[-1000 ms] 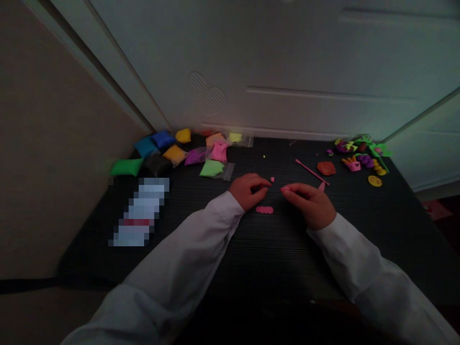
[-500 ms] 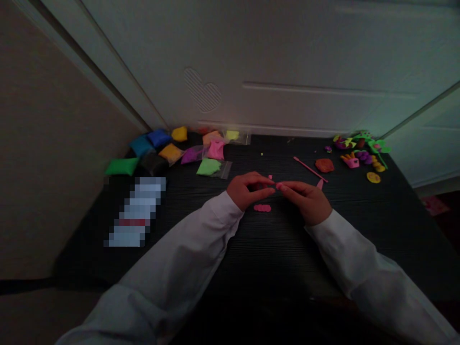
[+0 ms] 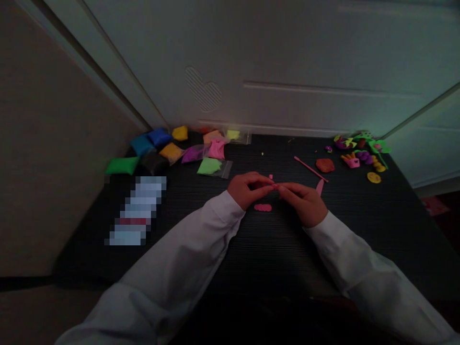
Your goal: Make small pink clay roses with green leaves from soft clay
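Between the fingertips of both hands is a small piece of pink modelling clay (image 3: 275, 186). My left hand (image 3: 247, 188) pinches its left side with thumb and fingers. My right hand (image 3: 304, 201) grips the other side the same way, so the tips nearly meet. Just below them on the dark table lies a row of overlapping flat pink clay discs (image 3: 263, 207). A little pink clay lump (image 3: 270, 177) sits right behind the fingers. To the right of my right hand rest a pink clay knife (image 3: 319, 187) and a thin pink stick tool (image 3: 311, 168).
Bags of coloured clay, one of them green (image 3: 123, 165), line the table's back left. A blurred-out phone-like panel (image 3: 138, 211) lies at left. A reddish-brown clay lump (image 3: 325, 165) and finished clay figures (image 3: 362, 154) stand at back right. A white panelled wall (image 3: 305, 57) rises behind the table.
My right hand has moved slightly left, and my left fingers have closed onto the pink clay. More of the pink knife now shows.
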